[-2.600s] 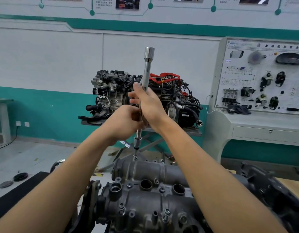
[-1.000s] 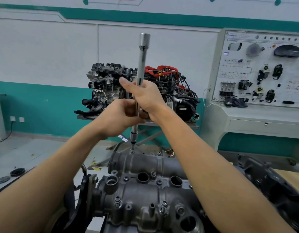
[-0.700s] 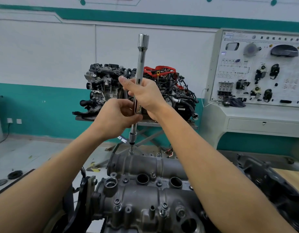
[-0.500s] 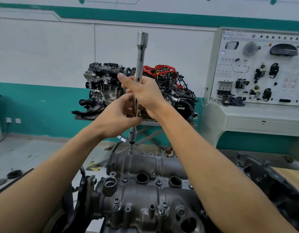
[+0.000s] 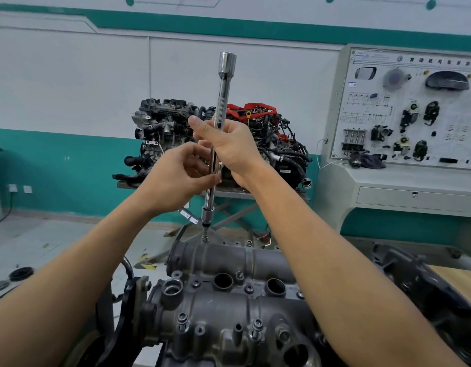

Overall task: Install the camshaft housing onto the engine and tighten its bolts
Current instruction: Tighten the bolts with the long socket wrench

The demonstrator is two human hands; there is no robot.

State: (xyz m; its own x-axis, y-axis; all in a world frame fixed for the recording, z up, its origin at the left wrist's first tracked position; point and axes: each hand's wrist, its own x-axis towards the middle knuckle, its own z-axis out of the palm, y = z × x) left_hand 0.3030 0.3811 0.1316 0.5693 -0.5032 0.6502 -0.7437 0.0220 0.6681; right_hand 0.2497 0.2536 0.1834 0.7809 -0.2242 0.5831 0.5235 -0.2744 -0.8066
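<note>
The grey cast camshaft housing [image 5: 229,308] lies on the engine in front of me, low in the view, with several bolts in it. A long chrome extension bar [image 5: 220,107] stands nearly upright, and its socket [image 5: 207,217] sits on a bolt [image 5: 204,237] at the housing's far left edge. My right hand [image 5: 229,147] is wrapped round the middle of the bar. Just below it my left hand [image 5: 176,178] pinches the shaft with thumb and fingertips.
Another engine [image 5: 218,144] stands on a stand behind the bar. A white training panel with a console [image 5: 414,123] fills the right side. A dark engine part [image 5: 427,284] lies at the right of the housing. Round black parts [image 5: 21,273] lie on the floor at left.
The bar stays on the same bolt. My left hand's fingers have shifted along the shaft, from a fuller wrap to a fingertip pinch. My right hand keeps its grip.
</note>
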